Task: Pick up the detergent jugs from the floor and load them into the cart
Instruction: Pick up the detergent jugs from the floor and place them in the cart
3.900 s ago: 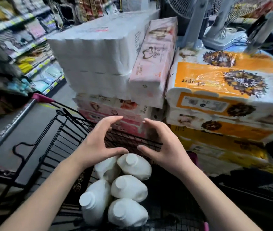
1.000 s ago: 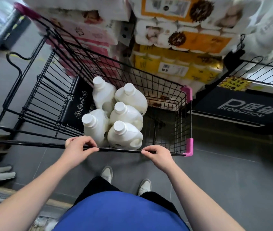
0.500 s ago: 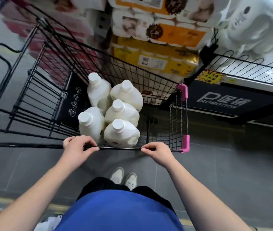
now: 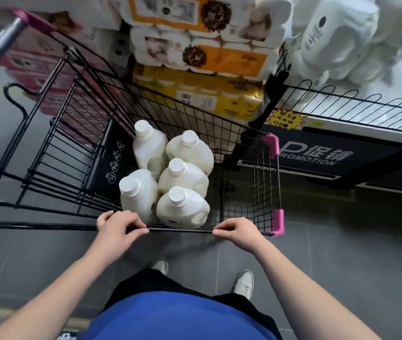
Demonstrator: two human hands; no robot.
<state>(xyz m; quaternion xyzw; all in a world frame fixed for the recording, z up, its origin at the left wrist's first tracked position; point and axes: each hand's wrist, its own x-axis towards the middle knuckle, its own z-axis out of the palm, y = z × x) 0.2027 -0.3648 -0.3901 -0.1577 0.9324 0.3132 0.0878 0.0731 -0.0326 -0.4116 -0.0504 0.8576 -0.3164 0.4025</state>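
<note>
At the near rim of the cart (image 4: 278, 222), head view. The left grip (image 4: 119, 225) and right grip (image 4: 238, 230), the person's two hands, are each clamped on the top wire of the basket's near wall, fingers curled over it. A bare stretch of wire separates them.

Five white detergent jugs (image 4: 182, 177) stand inside the basket, bunched toward its left side beside a black panel (image 4: 111, 163) and touching one another. Each jug's long axis runs roughly upright, cap uppermost.

The nearest jug (image 4: 182, 208) sits just beyond the rim, ahead of and below the gap between the two grips. Its left neighbour (image 4: 138, 192) lies straight ahead of the left grip, so that grip is the nearer one to the load.

No jug shows on the grey floor (image 4: 342, 266) in this view; the floor behind the person is out of sight. Judged from this, loading looks finished or close to it, and the step in hand concerns the cart itself. Any push or turn would carry a load set off-centre to the left.

Beyond the cart stand stacked packs of paper rolls (image 4: 202, 57) and a black promotion sign (image 4: 317, 155).
</note>
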